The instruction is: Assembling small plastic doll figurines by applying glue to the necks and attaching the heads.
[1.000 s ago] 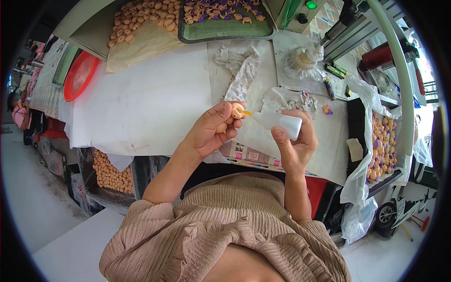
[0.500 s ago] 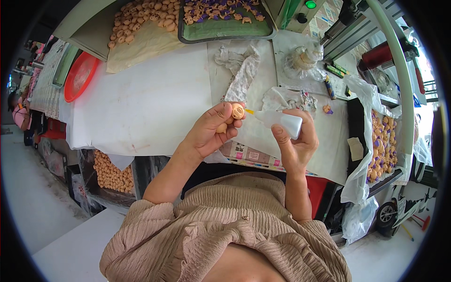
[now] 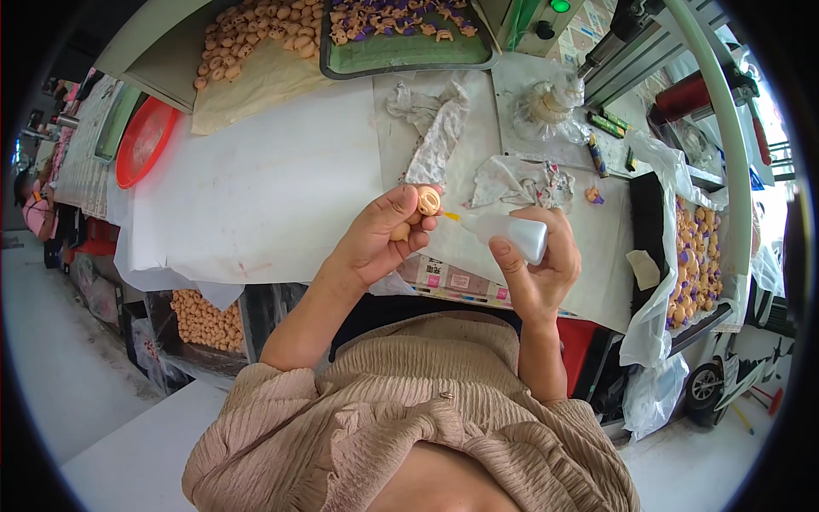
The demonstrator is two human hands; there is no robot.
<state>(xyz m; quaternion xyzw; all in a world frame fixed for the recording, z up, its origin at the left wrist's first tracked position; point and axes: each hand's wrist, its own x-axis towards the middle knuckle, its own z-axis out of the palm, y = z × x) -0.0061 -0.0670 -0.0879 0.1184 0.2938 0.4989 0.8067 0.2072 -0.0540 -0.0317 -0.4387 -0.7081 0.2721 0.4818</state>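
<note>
Between the fingers of my left hand (image 3: 373, 232) is a small peach-coloured doll head (image 3: 429, 201) with a hollow in its surface. Another rounded peach piece (image 3: 400, 231) shows lower in the same hand, partly covered by the fingers. My right hand (image 3: 544, 269) is closed around a white squeeze bottle (image 3: 516, 235), tilted so that its yellow nozzle (image 3: 451, 216) points left at the head. The nozzle tip is very close to the head; whether they touch I cannot tell.
At the back, many peach heads (image 3: 281, 26) lie on brown paper, beside a tray (image 3: 401, 61) of peach-and-purple figure parts. Crumpled cloths (image 3: 439, 128) lie beyond my hands. A red basin (image 3: 147, 141) sits at the left, a box of figures (image 3: 695, 269) at the right.
The bottle's nozzle has dropped slightly, from beside the head to its lower right edge. The right hand has moved a little downward with it. My left hand keeps its hold, barely shifted.
</note>
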